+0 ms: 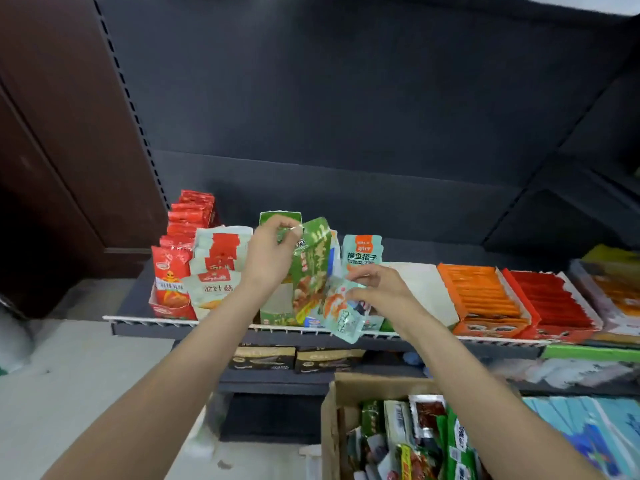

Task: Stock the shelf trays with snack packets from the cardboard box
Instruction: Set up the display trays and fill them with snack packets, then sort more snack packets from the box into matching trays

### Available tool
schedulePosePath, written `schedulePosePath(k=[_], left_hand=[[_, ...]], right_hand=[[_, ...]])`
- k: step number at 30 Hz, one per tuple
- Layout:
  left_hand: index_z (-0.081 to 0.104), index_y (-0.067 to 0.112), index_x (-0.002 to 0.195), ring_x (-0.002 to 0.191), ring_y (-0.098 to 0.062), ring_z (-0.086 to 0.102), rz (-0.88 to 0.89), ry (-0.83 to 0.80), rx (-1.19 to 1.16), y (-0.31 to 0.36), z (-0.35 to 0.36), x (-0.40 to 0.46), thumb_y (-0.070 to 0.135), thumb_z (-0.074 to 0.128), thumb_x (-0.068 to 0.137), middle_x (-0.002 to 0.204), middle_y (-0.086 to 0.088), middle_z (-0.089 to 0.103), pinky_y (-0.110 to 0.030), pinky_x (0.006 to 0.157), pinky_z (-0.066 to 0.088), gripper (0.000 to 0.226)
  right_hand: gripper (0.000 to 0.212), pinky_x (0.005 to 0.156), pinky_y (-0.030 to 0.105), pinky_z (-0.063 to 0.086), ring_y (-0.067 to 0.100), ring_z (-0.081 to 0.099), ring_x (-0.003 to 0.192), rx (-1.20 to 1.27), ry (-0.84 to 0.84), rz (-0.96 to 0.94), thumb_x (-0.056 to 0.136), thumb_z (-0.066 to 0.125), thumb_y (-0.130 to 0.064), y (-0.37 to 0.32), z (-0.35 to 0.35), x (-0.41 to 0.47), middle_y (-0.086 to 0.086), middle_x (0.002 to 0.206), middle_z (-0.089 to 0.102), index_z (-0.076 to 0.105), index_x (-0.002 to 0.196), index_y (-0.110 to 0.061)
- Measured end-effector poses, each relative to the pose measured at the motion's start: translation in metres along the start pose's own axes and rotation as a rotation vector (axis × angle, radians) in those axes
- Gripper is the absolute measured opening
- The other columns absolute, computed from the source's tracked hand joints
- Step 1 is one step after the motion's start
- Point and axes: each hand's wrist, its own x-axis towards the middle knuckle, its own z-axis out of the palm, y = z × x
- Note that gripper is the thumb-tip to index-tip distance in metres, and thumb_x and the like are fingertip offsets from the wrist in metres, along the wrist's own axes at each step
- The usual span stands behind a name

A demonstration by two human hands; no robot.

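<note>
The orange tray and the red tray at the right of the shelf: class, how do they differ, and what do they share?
The orange tray stands left of the red tray. The orange tray holds orange packets; the red tray holds red ones. The orange tray lies nearer the right hand. Both sit touching on the shelf, each filled with a row of upright packets.

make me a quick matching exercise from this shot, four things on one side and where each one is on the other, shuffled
Things:
1. green packet
2. pale teal packet
3. cardboard box
4. orange tray

Places:
A. on the floor at lower right, full of mixed packets
B. pinched at its top by the left hand
C. on the shelf, right of both hands, beside a red tray
D. held by the right hand, hanging over the shelf's front edge

Pairs: 1-B, 2-D, 3-A, 4-C
</note>
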Motion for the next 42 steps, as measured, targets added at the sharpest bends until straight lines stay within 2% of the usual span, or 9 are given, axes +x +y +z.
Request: schedulePosePath(k=[5, 9, 14, 18, 22, 27, 34, 38, 42], left_hand=[[0.062, 0.013, 0.101, 0.079, -0.008, 0.051, 0.057, 0.002, 0.012, -0.009, -0.003, 0.025, 0.018, 0.053, 0.096, 0.099, 0.005, 0.060, -0.016, 0.069, 0.041, 0.011], [0.060, 0.007, 0.105, 0.062, 0.001, 0.046, 0.050, 0.155, 0.027, -0.018, -0.011, 0.042, 0.014, 0.049, 0.098, 0.082, 0.009, 0.056, -0.002, 0.053, 0.036, 0.015], [0.064, 0.014, 0.104, 0.049, -0.006, 0.047, 0.053, 0.112, 0.110, -0.021, -0.004, 0.053, 0.016, 0.047, 0.098, 0.092, 0.002, 0.065, -0.014, 0.047, 0.038, 0.018], [0.067, 0.015, 0.107, 0.076, -0.007, 0.054, 0.173, -0.138, 0.136, -0.010, 0.017, 0.048, 0.017, 0.048, 0.098, 0.101, 0.012, 0.062, -0.001, 0.062, 0.037, 0.021], [0.066, 0.014, 0.107, 0.084, -0.005, 0.052, 0.203, -0.123, 0.140, 0.000, 0.028, 0.047, 0.017, 0.048, 0.098, 0.100, 0.013, 0.060, -0.004, 0.062, 0.035, 0.020], [0.065, 0.016, 0.107, 0.091, -0.001, 0.051, 0.214, -0.107, 0.131, -0.006, 0.025, 0.052, 0.018, 0.050, 0.097, 0.102, 0.012, 0.061, -0.009, 0.066, 0.034, 0.019], [0.066, 0.018, 0.104, 0.058, 0.003, 0.048, 0.250, -0.107, 0.135, -0.009, 0.024, 0.061, 0.019, 0.051, 0.097, 0.093, 0.013, 0.061, -0.005, 0.053, 0.034, 0.016], [0.066, 0.017, 0.105, 0.074, -0.014, 0.060, 0.249, -0.124, 0.142, -0.016, 0.023, 0.059, 0.021, 0.051, 0.096, 0.092, 0.017, 0.061, -0.016, 0.059, 0.042, 0.018], [0.066, 0.017, 0.105, 0.087, -0.005, 0.058, 0.234, -0.146, 0.120, -0.021, 0.020, 0.059, 0.019, 0.051, 0.096, 0.094, 0.014, 0.062, -0.013, 0.070, 0.043, 0.017]], right_hand=[[0.021, 0.050, 0.016, 0.043, 0.011, 0.058, 0.079, 0.061, 0.076, 0.117, 0.079, 0.062, 0.012, 0.004, 0.004, 0.013, 0.003, 0.100, 0.058, 0.058, 0.078, -0.009], [0.033, 0.047, 0.017, 0.045, 0.004, 0.061, 0.054, 0.358, 0.153, 0.138, 0.084, 0.055, 0.014, 0.008, -0.018, 0.008, 0.014, 0.095, 0.064, 0.063, 0.109, -0.005], [0.032, 0.078, 0.031, 0.055, 0.020, 0.067, 0.087, 0.606, 0.171, 0.088, 0.087, 0.047, 0.016, 0.008, -0.024, 0.013, 0.014, 0.103, 0.068, 0.059, 0.107, -0.007], [0.029, 0.075, 0.031, 0.057, 0.020, 0.067, 0.090, 0.518, 0.144, 0.073, 0.088, 0.047, 0.014, 0.001, -0.010, 0.021, 0.007, 0.100, 0.068, 0.061, 0.098, -0.009], [0.017, 0.078, 0.037, 0.056, 0.024, 0.068, 0.092, 0.574, 0.152, 0.067, 0.092, 0.052, 0.001, -0.002, -0.009, 0.031, 0.006, 0.103, 0.071, 0.064, 0.101, -0.008], [0.013, 0.063, 0.015, 0.048, 0.006, 0.063, 0.080, 0.123, 0.376, -0.009, 0.083, 0.068, -0.002, 0.005, -0.032, 0.042, 0.001, 0.099, 0.069, 0.067, 0.094, -0.009], [0.022, 0.076, 0.033, 0.052, 0.019, 0.065, 0.094, -0.186, 0.367, 0.009, 0.082, 0.071, -0.007, 0.030, -0.034, 0.077, 0.007, 0.106, 0.070, 0.070, 0.104, -0.004], [0.023, 0.067, 0.024, 0.049, 0.015, 0.066, 0.088, -0.266, 0.347, 0.020, 0.088, 0.066, -0.026, 0.037, -0.023, 0.086, 0.003, 0.098, 0.072, 0.072, 0.103, -0.010], [0.023, 0.067, 0.016, 0.048, 0.016, 0.066, 0.091, -0.385, 0.313, -0.046, 0.086, 0.068, -0.015, 0.041, -0.021, 0.087, 0.005, 0.105, 0.071, 0.070, 0.108, -0.008]])
